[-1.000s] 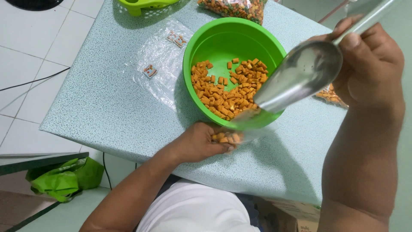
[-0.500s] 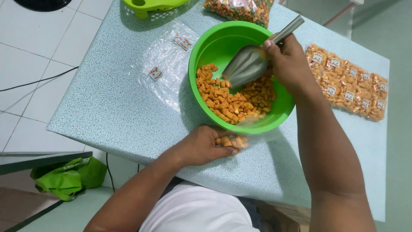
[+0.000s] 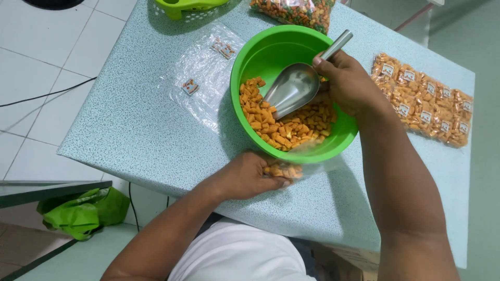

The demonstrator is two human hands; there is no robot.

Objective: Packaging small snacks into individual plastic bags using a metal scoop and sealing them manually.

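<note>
Snacks (image 3: 284,127), small and orange, fill the lower half of a green bowl (image 3: 265,54) at centre frame on a speckled table (image 3: 130,130). A right hand (image 3: 346,83) is clamped on the handle of a metal scoop (image 3: 289,88) dipping into them. Just below the bowl's rim, a left hand (image 3: 245,177) grips a clear bag (image 3: 289,169) partly filled. Sealed packets (image 3: 424,99) line the right edge; empty bags (image 3: 205,73) lie upper left.

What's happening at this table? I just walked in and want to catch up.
A person's right hand holds a metal scoop inside a green bowl of orange snack pieces. The left hand holds a small clear bag, partly filled, by the bowl's near rim. Filled packets lie in rows on the right of the table.
</note>
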